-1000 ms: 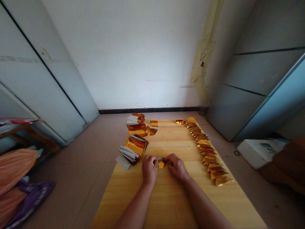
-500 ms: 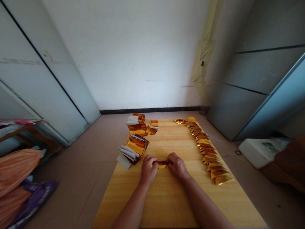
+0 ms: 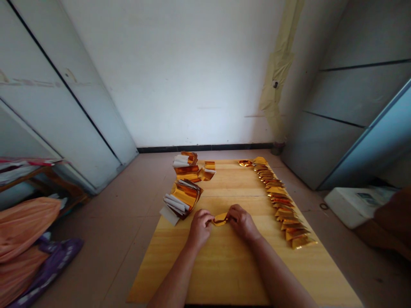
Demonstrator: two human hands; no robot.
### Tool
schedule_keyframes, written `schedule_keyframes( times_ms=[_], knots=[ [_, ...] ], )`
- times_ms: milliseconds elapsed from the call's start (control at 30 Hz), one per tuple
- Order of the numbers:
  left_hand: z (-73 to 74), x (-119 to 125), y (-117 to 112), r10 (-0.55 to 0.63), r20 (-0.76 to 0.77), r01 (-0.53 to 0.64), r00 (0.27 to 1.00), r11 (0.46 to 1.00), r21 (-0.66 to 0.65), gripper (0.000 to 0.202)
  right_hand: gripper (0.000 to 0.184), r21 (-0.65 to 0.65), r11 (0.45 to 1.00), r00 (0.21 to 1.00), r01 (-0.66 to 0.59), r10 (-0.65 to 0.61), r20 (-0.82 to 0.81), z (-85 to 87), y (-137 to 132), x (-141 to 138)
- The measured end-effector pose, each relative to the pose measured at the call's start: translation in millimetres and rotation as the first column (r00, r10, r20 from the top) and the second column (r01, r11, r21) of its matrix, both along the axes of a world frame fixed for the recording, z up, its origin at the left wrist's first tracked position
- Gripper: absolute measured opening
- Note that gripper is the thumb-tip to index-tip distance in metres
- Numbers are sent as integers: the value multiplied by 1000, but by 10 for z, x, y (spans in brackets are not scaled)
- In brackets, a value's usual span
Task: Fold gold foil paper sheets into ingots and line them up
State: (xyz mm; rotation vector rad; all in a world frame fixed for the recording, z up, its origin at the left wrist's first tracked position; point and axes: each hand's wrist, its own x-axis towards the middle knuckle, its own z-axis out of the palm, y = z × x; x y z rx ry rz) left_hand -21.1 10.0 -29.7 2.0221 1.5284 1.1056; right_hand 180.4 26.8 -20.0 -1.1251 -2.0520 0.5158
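Note:
Between my two hands, low over the wooden table [image 3: 224, 265], is a small piece of gold foil paper [image 3: 220, 220], now boat-shaped with an opening along its middle. My left hand [image 3: 201, 226] pinches its left tip, and my right hand [image 3: 241, 221] pinches the right tip. Left of my hands lies a fanned stack of gold foil sheets [image 3: 184, 194] with pale backs. Along the right side runs an overlapping row of folded gold pieces [image 3: 279, 203]. One opened, boat-shaped gold piece [image 3: 245, 163] rests at the row's far end.
More foil sheets [image 3: 186, 160] lie at the table's far left, with small loose pieces [image 3: 207, 173] beside them. A white wall [image 3: 192, 77] rises beyond the table. Grey cabinets stand on both sides. Orange and purple bags [image 3: 35, 239] sit at left, a white box [image 3: 348, 205] at right.
The gold foil piece between my hands has gone from a flat folded strip to a widened, boat-like shape. Both hands keep their grip at its ends. The view has shifted slightly.

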Motion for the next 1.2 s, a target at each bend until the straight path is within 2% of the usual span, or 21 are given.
schedule_keyframes(
  times_ms=[300, 433, 567, 733, 833, 1000, 1200],
  knots=[
    [85, 26, -18, -8, -40, 7, 999, 1000, -22, 30, 23, 17, 999, 999, -46, 46, 10, -10, 1, 36],
    [58, 19, -8, -2, -62, 1, 998, 1000, -1, 34, 26, 35, 999, 999, -29, 28, 23, 5, -9, 22],
    [13, 6, 8, -6, -78, 8, 997, 1000, 16, 35, 35, 65, 998, 995, -20, 13, 103, -11, -8, 16],
    [7, 8, 9, -1, -87, 4, 996, 1000, 29, 33, 21, 88, 996, 980, -17, -1, 197, -52, 10, 7],
    [12, 16, 14, 6, -93, -3, 996, 1000, 24, 28, 18, 109, 994, 978, -7, -17, 210, -78, 20, 5],
    [44, 53, 76, 17, -116, -20, 993, 1000, -24, 24, 20, 94, 996, 987, -6, -9, 162, -85, 31, 21],
    [155, 162, 123, 74, -212, -97, 974, 990, -103, 23, 16, 105, 994, 993, 7, -19, 115, -72, 57, 111]
  ],
)
